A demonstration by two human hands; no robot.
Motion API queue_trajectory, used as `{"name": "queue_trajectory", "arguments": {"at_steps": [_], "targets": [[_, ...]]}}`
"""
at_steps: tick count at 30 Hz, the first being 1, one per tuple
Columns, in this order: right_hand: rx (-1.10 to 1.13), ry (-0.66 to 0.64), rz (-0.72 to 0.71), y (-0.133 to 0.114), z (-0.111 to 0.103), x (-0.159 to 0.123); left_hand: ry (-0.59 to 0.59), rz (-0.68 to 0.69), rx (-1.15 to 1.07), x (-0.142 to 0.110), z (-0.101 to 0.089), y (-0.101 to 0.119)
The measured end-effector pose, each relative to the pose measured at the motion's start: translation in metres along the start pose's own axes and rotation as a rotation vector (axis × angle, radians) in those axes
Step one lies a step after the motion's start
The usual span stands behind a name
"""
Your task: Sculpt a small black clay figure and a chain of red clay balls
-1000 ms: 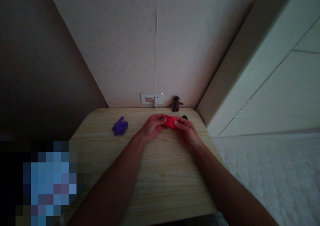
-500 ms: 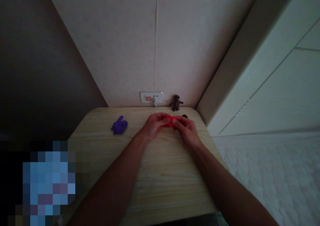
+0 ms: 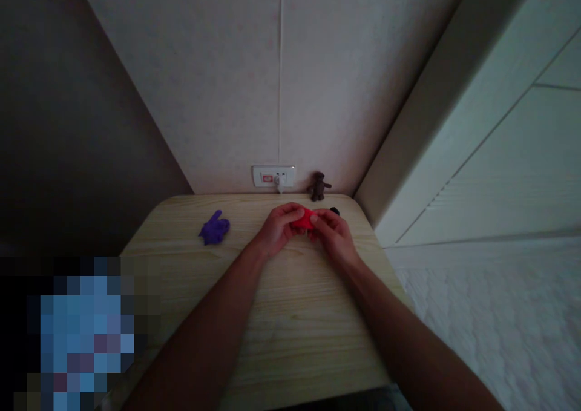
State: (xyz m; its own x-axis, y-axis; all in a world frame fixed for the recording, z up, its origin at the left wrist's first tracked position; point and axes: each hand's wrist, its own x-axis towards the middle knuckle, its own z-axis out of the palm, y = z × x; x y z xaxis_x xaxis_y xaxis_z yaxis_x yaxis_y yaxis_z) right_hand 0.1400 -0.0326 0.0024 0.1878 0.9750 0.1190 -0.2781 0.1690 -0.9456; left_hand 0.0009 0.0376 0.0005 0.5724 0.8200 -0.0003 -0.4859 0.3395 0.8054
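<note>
A soft red lump that looks like modelling clay [image 3: 305,218] is stretched between my two hands, just above the far half of the table. My left hand [image 3: 280,228] pinches its left end between thumb and fingers. On the other side, my right hand [image 3: 334,232] has thumb and fingers closed on its right end. Behind the right hand a small black thing [image 3: 334,211] shows only in part. A purple lump of clay [image 3: 215,228] with a finger-like bit sticking up lies left of my hands. At the table's back edge stands a small brown bear figure [image 3: 319,186].
The pale wood-grain table [image 3: 290,314] has rounded back corners and meets the wall. A socket plate [image 3: 273,176] with a white plug sits just above it. To the right are a cream cabinet [image 3: 490,157] and a white quilted surface [image 3: 490,314]. A blurred-out patch covers the lower left.
The red clay now looks longer and flatter between my hands, and my fingers have shifted slightly on it. The view has moved a little; the purple lump and bear figure stay put.
</note>
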Motion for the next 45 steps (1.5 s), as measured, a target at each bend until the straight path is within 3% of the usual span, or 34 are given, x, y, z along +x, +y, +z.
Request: {"name": "queue_trajectory", "arguments": {"at_steps": [4, 7, 13, 19, 26, 32, 37, 45], "targets": [[-0.419, 0.030, -0.180, 0.004, -0.002, -0.005, 0.070, 0.031, 0.021, 0.001, 0.001, -0.001], [-0.592, 0.083, -0.213, 0.005, -0.003, -0.006, 0.040, 0.028, 0.030, 0.000, 0.001, -0.001], [-0.387, 0.065, -0.148, 0.000, 0.000, -0.007, -0.015, 0.084, 0.067, 0.001, -0.001, -0.004], [-0.342, -0.032, -0.131, -0.001, 0.004, -0.006, -0.020, 0.145, 0.026, 0.003, -0.002, -0.005], [-0.269, -0.131, -0.048, 0.005, 0.010, -0.005, -0.036, 0.117, 0.033, -0.001, 0.002, 0.000], [-0.209, -0.049, -0.010, 0.012, 0.012, -0.005, -0.036, 0.092, -0.001, 0.001, 0.003, -0.001], [-0.331, -0.008, -0.029, 0.011, 0.010, -0.007, -0.050, 0.008, -0.057, 0.001, 0.003, 0.000], [-0.380, 0.160, -0.141, 0.005, 0.002, -0.010, 0.008, -0.112, -0.169, -0.002, 0.000, 0.011]]}}
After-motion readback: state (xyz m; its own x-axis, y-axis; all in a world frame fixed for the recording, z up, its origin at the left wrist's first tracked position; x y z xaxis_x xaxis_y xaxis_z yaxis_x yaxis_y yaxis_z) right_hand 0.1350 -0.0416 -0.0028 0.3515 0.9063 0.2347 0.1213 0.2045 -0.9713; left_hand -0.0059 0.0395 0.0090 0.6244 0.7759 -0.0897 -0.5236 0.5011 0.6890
